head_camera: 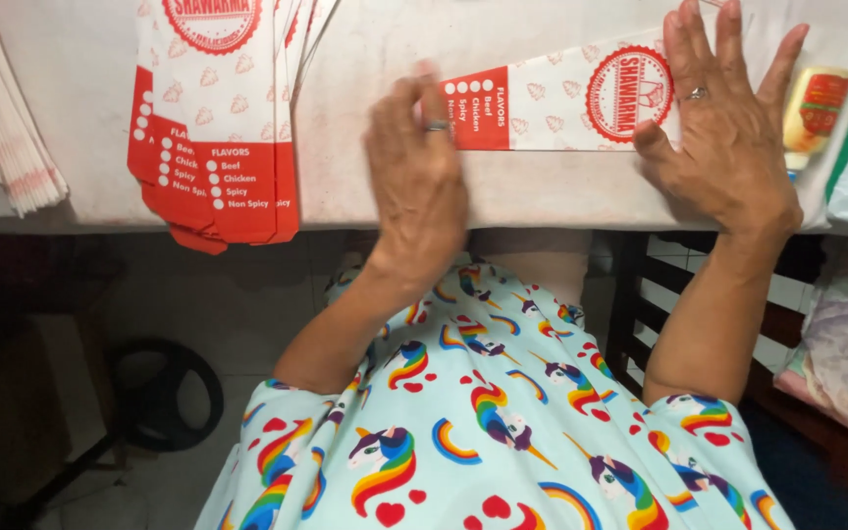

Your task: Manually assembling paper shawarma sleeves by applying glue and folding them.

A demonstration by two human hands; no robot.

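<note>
Both hands, left (416, 172) and right (728, 128), press flat, grip open, on the paper sleeve (556, 103).

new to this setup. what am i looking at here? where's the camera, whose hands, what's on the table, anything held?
There is no machine here: one person works with bare hands, and the single picture comes from a camera worn on their head, looking down past their patterned top. The left hand lies palm down on the red end of a flat white-and-red paper sleeve on the cloth-covered table. The right hand presses flat, fingers spread, on its other end. Nothing is gripped; both hands just pin the sleeve down. To the left lies a fanned stack of similar sleeves, hanging over the table edge. A small squeeze tube lies beside the right hand.
</note>
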